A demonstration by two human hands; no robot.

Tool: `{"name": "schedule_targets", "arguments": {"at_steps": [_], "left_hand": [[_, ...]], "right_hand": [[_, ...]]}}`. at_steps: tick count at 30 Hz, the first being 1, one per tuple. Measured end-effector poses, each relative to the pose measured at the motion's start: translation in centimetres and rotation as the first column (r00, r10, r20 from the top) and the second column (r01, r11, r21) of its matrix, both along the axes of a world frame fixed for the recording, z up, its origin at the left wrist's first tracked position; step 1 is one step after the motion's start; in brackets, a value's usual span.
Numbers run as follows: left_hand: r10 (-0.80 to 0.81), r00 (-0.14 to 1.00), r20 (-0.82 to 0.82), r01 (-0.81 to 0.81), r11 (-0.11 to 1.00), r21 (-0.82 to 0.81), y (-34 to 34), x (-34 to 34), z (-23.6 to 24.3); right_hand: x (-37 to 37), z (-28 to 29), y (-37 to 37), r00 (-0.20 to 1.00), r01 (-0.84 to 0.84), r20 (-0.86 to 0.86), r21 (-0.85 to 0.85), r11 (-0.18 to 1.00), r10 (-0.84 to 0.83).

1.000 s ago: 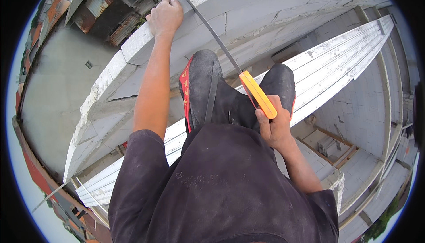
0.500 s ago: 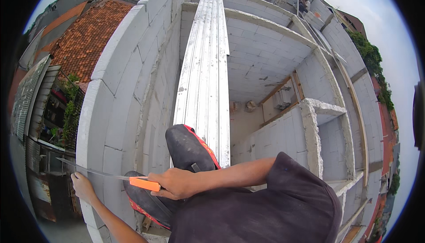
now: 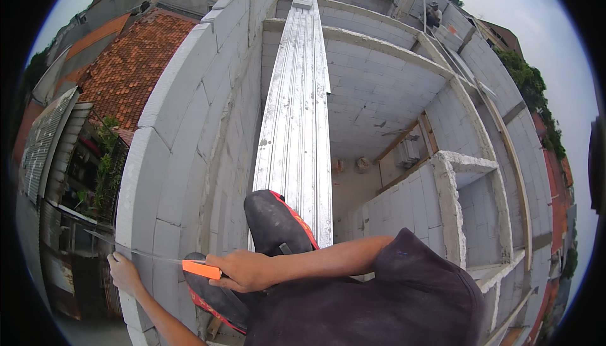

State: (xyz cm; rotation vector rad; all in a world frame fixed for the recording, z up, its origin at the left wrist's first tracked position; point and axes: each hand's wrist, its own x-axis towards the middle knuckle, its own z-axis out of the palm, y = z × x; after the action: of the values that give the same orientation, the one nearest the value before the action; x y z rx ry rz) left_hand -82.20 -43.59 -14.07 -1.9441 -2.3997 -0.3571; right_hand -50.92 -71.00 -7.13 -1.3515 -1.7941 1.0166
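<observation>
Our right hand [image 3: 245, 270] grasps the saw [image 3: 192, 267], covering part of its handle [image 3: 204, 270]; the blade [image 3: 148, 255] blurs near our left hand [image 3: 125, 275], whose grip at the wall [image 3: 144, 188] we cannot tell.

Head view: left unit of a side-by-side fisheye pair, head-worn, upright, unmirrored. Looks down and ahead over the person's dark shirt [image 3: 372, 308], close below the lens at the lower edge. Left hand [image 3: 125, 274] and right hand [image 3: 245, 270] lie near, low and left of centre. Metal panels [image 3: 295, 131] recede up the frame; sky [image 3: 543, 24] enters upper right. Block wall [image 3: 180, 138] at left bends with the lens.
</observation>
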Motion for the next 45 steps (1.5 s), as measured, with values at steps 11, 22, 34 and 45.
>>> {"name": "schedule_targets", "arguments": {"at_steps": [11,22,34,45], "left_hand": [[-0.01,0.999,0.034,0.009,1.0,0.026,-1.0,1.1,0.7],[0.03,0.995,0.094,-0.034,0.999,0.039,-1.4,3.1,2.7],[0.009,0.993,0.118,-0.019,0.996,0.089,-1.6,2.8,2.2],[0.007,0.993,0.122,-0.024,0.991,0.135,-2.1,2.3,2.3]], "right_hand": [[3.4,-0.5,-5.5,0.999,0.024,-0.033,-0.021,0.999,-0.025],[-2.2,-1.1,2.2,0.995,0.095,-0.025,0.06,0.994,-0.094],[-4.5,1.5,6.3,0.994,0.111,0.014,0.053,0.992,-0.112],[-5.5,2.2,6.7,0.996,0.077,0.05,0.039,0.996,-0.079]]}}
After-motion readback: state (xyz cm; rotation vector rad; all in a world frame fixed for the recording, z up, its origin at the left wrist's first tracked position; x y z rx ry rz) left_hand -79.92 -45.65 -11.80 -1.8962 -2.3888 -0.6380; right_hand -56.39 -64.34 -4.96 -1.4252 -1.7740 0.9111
